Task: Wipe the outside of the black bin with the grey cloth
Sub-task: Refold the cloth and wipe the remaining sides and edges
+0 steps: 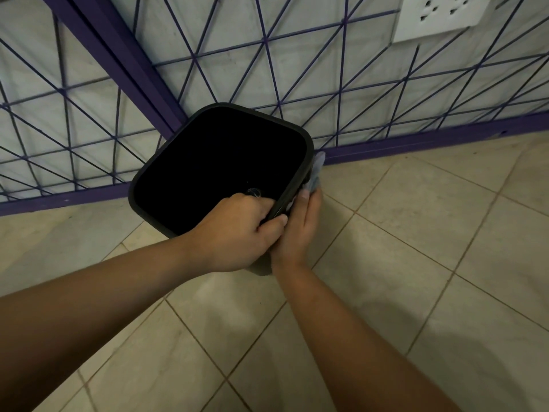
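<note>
The black bin [309, 150] stands open-topped on the tiled floor, seen from above, against a purple wire grid. My left hand [237, 233] grips its near right rim, fingers curled inside and thumb outside. My right hand [300, 230] lies along the bin's right outer wall and presses the grey cloth [316, 171] against it with straight fingers. Only the cloth's far end shows beyond the fingertips; the remainder is hidden under the hand.
A purple wire grid panel [267, 69] with a thick purple frame leans on the wall right behind the bin. A white wall socket [439, 16] sits at the top right. Beige floor tiles [416, 263] spread to the right and front.
</note>
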